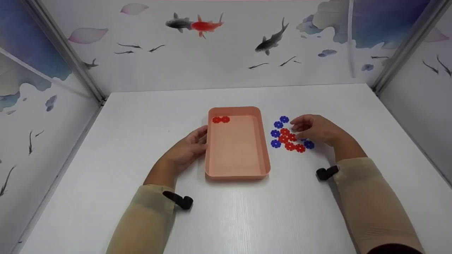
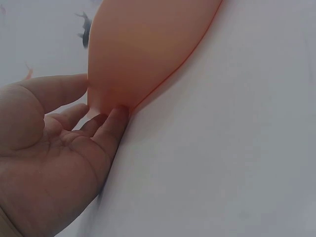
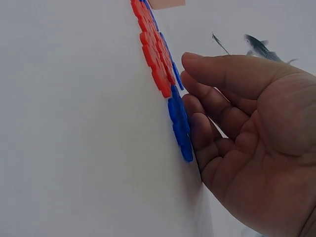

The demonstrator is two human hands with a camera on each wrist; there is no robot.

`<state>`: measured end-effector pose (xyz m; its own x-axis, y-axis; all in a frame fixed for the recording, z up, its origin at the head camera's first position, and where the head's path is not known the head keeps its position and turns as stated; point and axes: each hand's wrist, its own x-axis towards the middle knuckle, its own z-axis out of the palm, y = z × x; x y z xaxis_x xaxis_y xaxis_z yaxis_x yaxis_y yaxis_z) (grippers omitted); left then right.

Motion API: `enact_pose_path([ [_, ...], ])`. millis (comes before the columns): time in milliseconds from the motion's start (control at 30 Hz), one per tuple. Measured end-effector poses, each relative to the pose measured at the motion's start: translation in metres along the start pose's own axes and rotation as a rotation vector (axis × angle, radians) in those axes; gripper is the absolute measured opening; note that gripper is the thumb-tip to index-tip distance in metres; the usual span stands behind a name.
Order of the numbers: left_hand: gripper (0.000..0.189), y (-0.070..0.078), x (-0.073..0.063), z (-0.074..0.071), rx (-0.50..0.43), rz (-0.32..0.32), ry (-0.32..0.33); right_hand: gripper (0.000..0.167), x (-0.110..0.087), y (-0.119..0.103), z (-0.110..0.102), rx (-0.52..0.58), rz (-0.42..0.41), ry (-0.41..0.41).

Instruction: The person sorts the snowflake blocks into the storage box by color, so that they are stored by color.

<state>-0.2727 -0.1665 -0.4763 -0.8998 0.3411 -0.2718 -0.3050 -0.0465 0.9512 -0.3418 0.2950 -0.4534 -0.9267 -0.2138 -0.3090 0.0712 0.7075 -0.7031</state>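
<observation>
A pink-orange rectangular tray sits on the white table, with two red flower-shaped discs side by side in its far left corner. My left hand rests its fingertips against the tray's left wall; the left wrist view shows the thumb and fingers touching the outer wall. To the right of the tray lies a loose group of several red flower-shaped discs and several blue ones. My right hand is over the right side of this group, fingers loosely bent, nothing between thumb and fingers.
White panels printed with fish enclose the table at the back and both sides. Black wrist-camera mounts stick out from both sleeves. The blue discs lie mostly along the group's left edge, beside the tray.
</observation>
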Motion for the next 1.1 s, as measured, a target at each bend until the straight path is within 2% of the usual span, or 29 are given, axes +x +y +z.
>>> enact_pose_path([
  [200,0.077,0.0002,-0.0008,-0.0004,0.001,-0.001,0.010,0.055,0.0001,-0.0034,0.0022,-0.041,-0.001,-0.010],
  [433,0.080,0.0007,0.0002,0.0003,-0.019,0.020,-0.009,0.051,0.0007,-0.0046,0.0033,-0.073,-0.009,-0.018],
  [1100,0.079,-0.0008,0.0008,-0.0011,-0.003,-0.009,0.015,0.052,-0.0001,-0.0072,0.0042,-0.100,0.013,-0.026],
])
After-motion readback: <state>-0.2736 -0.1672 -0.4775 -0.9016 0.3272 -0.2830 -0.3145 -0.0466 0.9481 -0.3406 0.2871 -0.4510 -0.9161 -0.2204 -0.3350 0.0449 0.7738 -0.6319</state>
